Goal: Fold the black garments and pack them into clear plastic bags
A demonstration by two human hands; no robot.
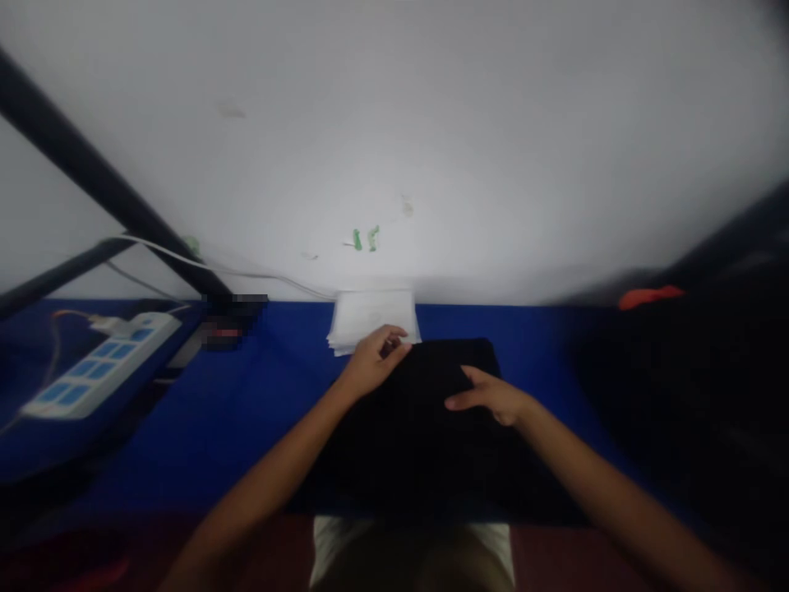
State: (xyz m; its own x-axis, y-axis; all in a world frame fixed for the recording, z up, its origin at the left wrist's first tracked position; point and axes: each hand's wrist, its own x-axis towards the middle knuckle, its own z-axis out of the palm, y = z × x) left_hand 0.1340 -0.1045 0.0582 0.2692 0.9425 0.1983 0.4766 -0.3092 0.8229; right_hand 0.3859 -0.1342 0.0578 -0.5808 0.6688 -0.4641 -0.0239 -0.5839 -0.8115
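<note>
A flat black item (425,444), perhaps a bag or sleeve, lies on the blue tabletop in front of me; its details are lost in the dark. My left hand (377,358) is at its far left edge, fingers loosely curled and a gap between thumb and forefinger. The thumb tip touches or hovers over that edge. Just behind this hand sits a stack of white paper (373,311). My right hand (493,397) is over the right part of the black item, its thumb on top and its fingertips cut off by dark material, seemingly gripping a fold.
A white power strip (102,366) with blue sockets and a plug lies on the left, near a dark frame bar (80,156). A white cable (246,272) runs along the wall (493,164). At right are a large dark mass and an orange-red object (650,297).
</note>
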